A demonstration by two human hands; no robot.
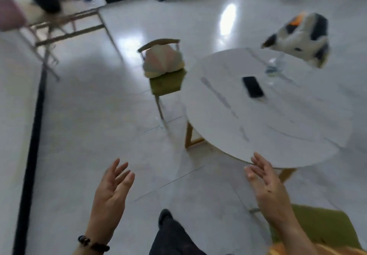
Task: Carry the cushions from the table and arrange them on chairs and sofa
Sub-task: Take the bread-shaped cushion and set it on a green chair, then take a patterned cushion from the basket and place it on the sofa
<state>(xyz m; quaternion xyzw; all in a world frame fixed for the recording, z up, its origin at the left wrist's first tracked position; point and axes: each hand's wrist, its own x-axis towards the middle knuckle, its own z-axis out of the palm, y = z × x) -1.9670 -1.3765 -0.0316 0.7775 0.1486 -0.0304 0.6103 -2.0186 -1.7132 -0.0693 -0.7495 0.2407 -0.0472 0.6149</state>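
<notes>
A round white marble table [264,133] stands at the right. A pastel striped cushion [163,61] rests on the green chair [165,83] left of the table. A white, black and orange patterned cushion [297,38] sits on a chair behind the table's far edge. My left hand [111,191] is open over the floor, palm facing right. My right hand [268,183] is open near the table's front edge, holding nothing. The picture is blurred by motion.
A black phone [253,87] and a clear bottle [275,65] lie on the table. A green chair seat [325,225] is at the bottom right. A metal-framed table [67,26] and pink chair [10,14] stand at the far left. My leg [168,233] is below.
</notes>
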